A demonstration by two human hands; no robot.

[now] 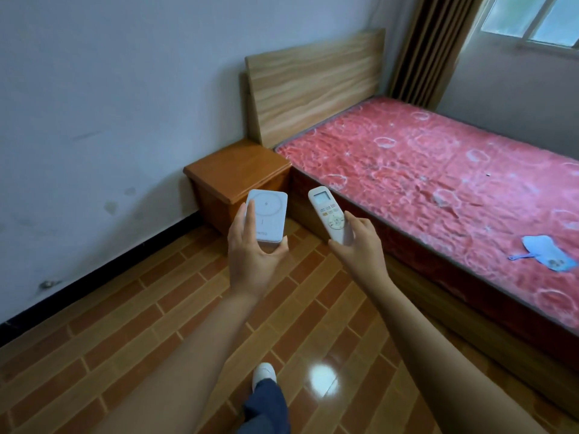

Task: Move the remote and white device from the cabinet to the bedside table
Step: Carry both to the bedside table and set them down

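Note:
My left hand (250, 258) grips a flat white device (268, 216) with a circle mark on its face, held upright in front of me. In my right hand (360, 249) is a long white remote (329, 214) with a small screen and buttons, tilted slightly left. Both are held in the air above the floor. Just beyond them, an orange-brown wooden bedside table (238, 170) stands against the wall, its top bare. The cabinet is out of view.
A bed with a red patterned mattress (438, 183) and a light wooden headboard (316, 86) fills the right. A blue fan-shaped item (548, 253) lies on it. Brown tiled floor (156, 324) lies below; my white shoe (264, 372) shows at the bottom.

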